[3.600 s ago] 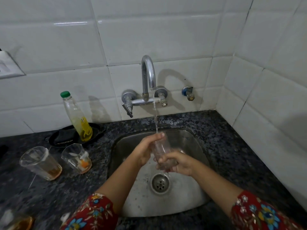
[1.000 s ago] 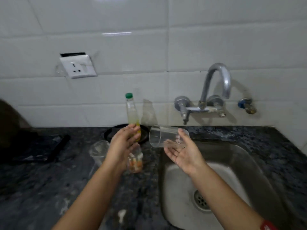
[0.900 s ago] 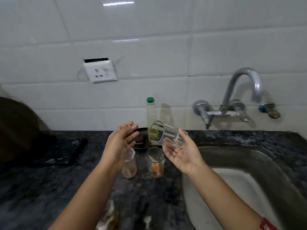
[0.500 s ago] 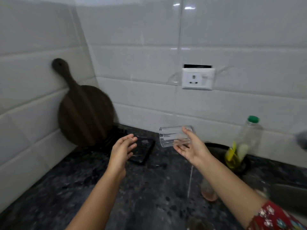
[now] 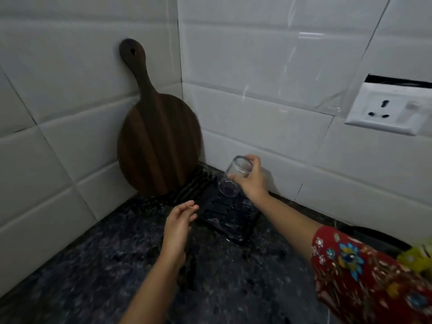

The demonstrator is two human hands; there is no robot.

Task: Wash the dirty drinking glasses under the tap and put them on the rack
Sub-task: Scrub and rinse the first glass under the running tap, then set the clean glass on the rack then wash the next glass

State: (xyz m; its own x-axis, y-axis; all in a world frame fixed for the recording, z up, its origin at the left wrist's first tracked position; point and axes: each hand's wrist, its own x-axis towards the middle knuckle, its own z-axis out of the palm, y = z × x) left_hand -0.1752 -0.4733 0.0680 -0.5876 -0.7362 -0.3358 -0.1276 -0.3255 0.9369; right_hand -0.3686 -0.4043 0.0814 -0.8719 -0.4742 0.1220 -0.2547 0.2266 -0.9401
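My right hand (image 5: pixel 251 181) grips a clear drinking glass (image 5: pixel 233 175) turned mouth-down and tilted, held just above the black slatted rack (image 5: pixel 224 213) in the counter corner. The glass's rim hangs close over the rack's slats; whether it touches them I cannot tell. My left hand (image 5: pixel 178 222) hovers empty with fingers apart, near the rack's front left edge. The rack holds no other glasses that I can see.
A dark round wooden cutting board (image 5: pixel 159 139) leans in the tiled corner behind the rack. A white wall socket (image 5: pixel 388 108) sits at the right. The dark speckled counter (image 5: pixel 117 265) spreads in front. A yellow blur (image 5: pixel 418 253) shows at the right edge.
The view swung left from the sink to the corner. My right hand carried the washed glass over the rack and turned it mouth-down. My left hand followed, still empty.
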